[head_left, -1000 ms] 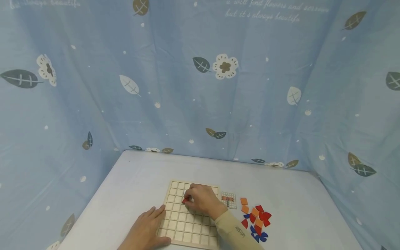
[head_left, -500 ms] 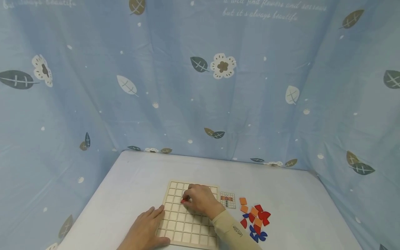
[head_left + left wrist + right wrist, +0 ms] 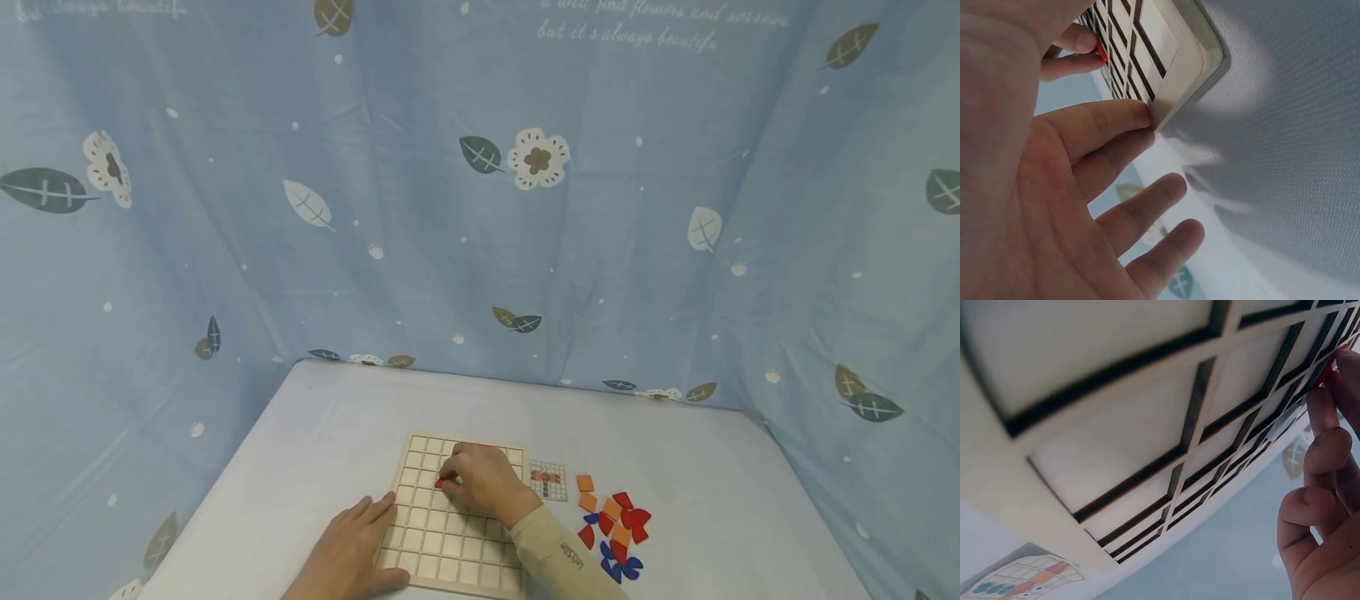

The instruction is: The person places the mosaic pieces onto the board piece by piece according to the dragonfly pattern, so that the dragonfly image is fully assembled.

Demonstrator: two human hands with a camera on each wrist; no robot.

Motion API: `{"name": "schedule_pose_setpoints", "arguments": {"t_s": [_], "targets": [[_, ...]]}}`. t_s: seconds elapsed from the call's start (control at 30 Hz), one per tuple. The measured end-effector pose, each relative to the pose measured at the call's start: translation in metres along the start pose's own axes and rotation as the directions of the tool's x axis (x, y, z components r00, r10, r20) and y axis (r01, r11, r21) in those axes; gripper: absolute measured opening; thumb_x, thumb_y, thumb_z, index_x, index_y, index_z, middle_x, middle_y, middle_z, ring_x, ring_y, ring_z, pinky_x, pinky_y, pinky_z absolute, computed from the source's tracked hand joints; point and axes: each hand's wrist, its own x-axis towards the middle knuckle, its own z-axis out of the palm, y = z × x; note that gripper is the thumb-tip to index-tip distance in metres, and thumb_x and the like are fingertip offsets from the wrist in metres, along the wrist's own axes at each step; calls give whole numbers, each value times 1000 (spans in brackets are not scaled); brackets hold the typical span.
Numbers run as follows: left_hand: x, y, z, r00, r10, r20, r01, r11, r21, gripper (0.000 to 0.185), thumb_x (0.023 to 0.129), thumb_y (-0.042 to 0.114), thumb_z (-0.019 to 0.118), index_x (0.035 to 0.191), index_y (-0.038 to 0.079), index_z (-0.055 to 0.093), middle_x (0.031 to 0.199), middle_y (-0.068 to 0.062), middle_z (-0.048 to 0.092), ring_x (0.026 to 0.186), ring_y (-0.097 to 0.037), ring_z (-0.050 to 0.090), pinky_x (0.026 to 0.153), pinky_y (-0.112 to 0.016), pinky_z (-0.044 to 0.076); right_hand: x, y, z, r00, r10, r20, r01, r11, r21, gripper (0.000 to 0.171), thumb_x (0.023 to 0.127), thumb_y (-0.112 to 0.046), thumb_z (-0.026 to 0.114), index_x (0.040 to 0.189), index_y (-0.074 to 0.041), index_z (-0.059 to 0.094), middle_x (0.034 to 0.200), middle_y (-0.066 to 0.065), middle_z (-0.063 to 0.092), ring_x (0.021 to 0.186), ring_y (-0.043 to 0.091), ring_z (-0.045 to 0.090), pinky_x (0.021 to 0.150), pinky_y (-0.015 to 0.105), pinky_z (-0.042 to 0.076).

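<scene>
A wooden grid board (image 3: 450,546) with square recesses lies on the table. My right hand (image 3: 483,479) reaches over its upper part and pinches a small red piece (image 3: 440,482) between thumb and fingers, down at a cell. The fingers hide most of that piece, so its full shape cannot be told. At the board's left edge, my left hand (image 3: 348,542) lies with fingers extended; in the left wrist view two fingertips (image 3: 1141,114) touch the frame and the other fingers stay off it. A printed pattern card (image 3: 549,481) lies just right of the board.
Right of the card lie loose pieces: orange squares (image 3: 585,483), red quarter-circle shapes (image 3: 639,518) and blue curved pieces (image 3: 632,569). The white table (image 3: 697,467) is bordered by a blue patterned curtain (image 3: 420,275) at the back and sides.
Both hands stay in nearly the same place, the right still pinching the red piece at the same part of the board. The view shifts very slightly.
</scene>
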Motion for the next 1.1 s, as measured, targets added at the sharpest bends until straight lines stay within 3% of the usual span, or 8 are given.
{"name": "schedule_pose_setpoints", "arguments": {"t_s": [0.23,0.4,0.67,0.87,1.1], "targets": [[1,1,0,1000,4,-3,-4,1000,9,96,71,58,83,136,-9,58,146,-21,53,129,-53,49,103,-66,42,-2,1,0,1000,11,-16,-10,999,37,9,89,-29,80,97,-26,82,92,-13,67,72,-3,57,62,15,50],[2,3,0,1000,-9,11,9,1000,13,97,71,59,83,137,-8,57,147,-20,53,130,-52,48,104,-65,42,-5,2,-3,1000,13,-20,-13,1000,1,14,91,-32,78,103,-26,80,94,-12,68,77,-1,61,66,17,53],[2,3,-1,998,-50,34,50,999,-10,98,70,60,83,137,-8,57,147,-21,52,132,-53,46,106,-67,39,-16,5,-24,988,-31,-149,31,1000,-6,17,91,-29,78,106,-21,78,97,-7,71,76,1,63,63,17,53],[1,3,-2,998,-50,35,50,999,-1,98,72,59,83,138,-8,56,148,-20,51,133,-52,45,108,-66,38,-25,3,-37,984,-23,-175,30,999,40,19,92,-30,77,108,-21,78,98,-7,71,81,3,65,67,22,56],[3,4,0,998,-57,38,57,998,-6,97,71,59,83,137,-8,57,148,-20,52,134,-52,45,108,-66,37,-41,6,-53,971,-11,-240,17,1000,21,21,89,-31,80,109,-23,77,98,-11,69,83,4,65,67,22,57]]}}
